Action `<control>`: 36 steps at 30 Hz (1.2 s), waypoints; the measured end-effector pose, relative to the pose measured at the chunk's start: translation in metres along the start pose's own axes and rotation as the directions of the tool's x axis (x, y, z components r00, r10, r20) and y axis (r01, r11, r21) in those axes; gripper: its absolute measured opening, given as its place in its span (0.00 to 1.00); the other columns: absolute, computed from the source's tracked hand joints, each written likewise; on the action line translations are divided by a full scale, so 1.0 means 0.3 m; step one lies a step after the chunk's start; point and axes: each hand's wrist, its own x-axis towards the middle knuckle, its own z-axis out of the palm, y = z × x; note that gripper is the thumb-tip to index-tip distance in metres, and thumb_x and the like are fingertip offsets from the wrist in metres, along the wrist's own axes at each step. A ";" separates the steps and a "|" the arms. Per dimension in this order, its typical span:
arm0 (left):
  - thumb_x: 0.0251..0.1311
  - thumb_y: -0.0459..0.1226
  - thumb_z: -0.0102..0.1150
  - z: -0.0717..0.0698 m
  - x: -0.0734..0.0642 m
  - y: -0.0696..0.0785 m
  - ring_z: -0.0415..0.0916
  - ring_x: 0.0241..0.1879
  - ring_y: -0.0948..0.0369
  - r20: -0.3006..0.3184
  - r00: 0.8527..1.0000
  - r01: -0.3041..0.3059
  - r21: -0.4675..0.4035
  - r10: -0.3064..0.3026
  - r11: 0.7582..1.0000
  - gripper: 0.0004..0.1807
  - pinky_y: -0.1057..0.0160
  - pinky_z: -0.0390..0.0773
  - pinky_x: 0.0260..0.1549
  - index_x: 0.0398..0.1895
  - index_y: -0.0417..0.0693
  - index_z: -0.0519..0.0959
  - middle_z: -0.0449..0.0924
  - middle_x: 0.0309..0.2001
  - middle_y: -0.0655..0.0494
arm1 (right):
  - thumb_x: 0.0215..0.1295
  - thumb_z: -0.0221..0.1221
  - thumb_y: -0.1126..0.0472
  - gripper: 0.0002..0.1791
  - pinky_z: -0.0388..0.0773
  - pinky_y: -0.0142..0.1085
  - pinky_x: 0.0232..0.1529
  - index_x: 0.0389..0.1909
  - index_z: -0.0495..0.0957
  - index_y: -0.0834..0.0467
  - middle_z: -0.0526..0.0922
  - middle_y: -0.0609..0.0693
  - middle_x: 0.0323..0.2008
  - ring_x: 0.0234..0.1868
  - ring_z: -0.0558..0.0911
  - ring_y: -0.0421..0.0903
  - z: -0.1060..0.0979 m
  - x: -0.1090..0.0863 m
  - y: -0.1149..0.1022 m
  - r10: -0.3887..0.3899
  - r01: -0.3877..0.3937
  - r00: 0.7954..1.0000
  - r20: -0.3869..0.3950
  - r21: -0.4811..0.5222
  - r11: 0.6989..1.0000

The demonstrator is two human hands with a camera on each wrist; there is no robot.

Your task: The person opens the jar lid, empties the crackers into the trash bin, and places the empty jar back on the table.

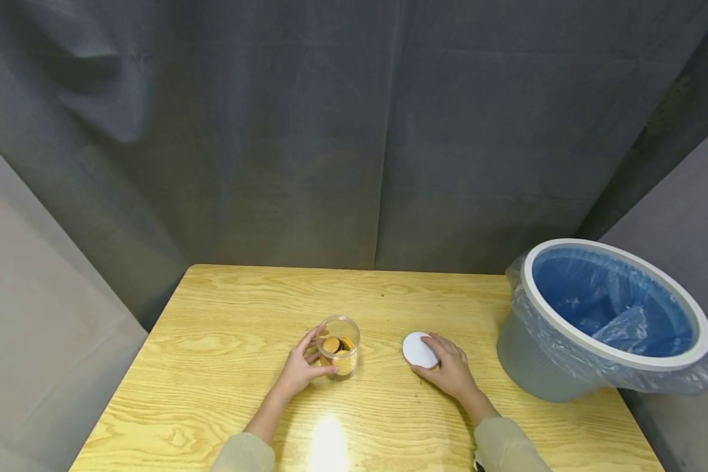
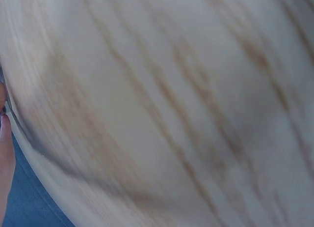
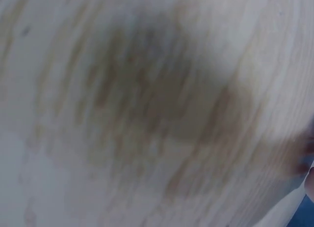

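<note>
Standing upright on the wooden table (image 1: 224, 328), a clear round jar (image 1: 351, 362) is placed just left of the middle and holds yellow pieces (image 1: 343, 364), an orange-brown disc (image 1: 332, 345) and something dark beside it (too small to tell what). The left hand (image 1: 299, 372) is half open around the jar, with the thumb on its near side and the fingers curled behind its left side. To the right, apart from the jar, the right hand (image 1: 448, 368) holds a flat white round lid (image 1: 419, 351) by its right edge, between thumb and curved fingers; whether the lid rests on the wood, one cannot tell. Farther right is a large bin (image 1: 533, 364), tilted, with a plastic bag (image 1: 625, 328) lining it and folded over its white rim. Behind the table hangs a dark grey curtain (image 1: 295, 144). Light sleeves (image 1: 244, 452) cover both forearms.
</note>
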 end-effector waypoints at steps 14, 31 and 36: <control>0.39 0.34 0.73 -0.001 -0.003 0.019 0.58 0.61 0.45 0.012 1.000 0.002 -0.026 -0.001 1.000 0.49 0.52 0.65 0.60 0.67 0.49 0.58 0.59 0.65 0.46 | 0.47 0.67 0.43 0.38 0.53 0.63 0.57 0.58 0.70 0.55 0.64 0.63 0.62 0.60 0.64 0.64 -0.019 0.007 -0.010 -0.047 0.048 0.999 -0.021 0.015 0.999; 0.40 0.31 0.72 -0.004 -0.016 0.086 0.56 0.62 0.43 0.045 0.999 0.023 -0.046 -0.021 0.999 0.49 0.49 0.62 0.61 0.67 0.41 0.55 0.56 0.65 0.40 | 0.60 0.58 0.51 0.25 0.62 0.56 0.58 0.56 0.70 0.57 0.69 0.57 0.58 0.59 0.66 0.56 -0.139 0.085 -0.125 -0.243 0.225 0.968 -0.064 -0.203 0.953; 0.41 0.31 0.71 -0.005 -0.015 0.085 0.56 0.62 0.44 0.052 0.999 0.020 -0.043 -0.017 0.999 0.48 0.49 0.62 0.61 0.67 0.43 0.56 0.57 0.65 0.40 | 0.59 0.59 0.51 0.24 0.64 0.58 0.56 0.55 0.70 0.57 0.71 0.57 0.55 0.57 0.69 0.57 -0.185 0.109 -0.167 -0.291 0.260 0.954 -0.075 -0.278 0.925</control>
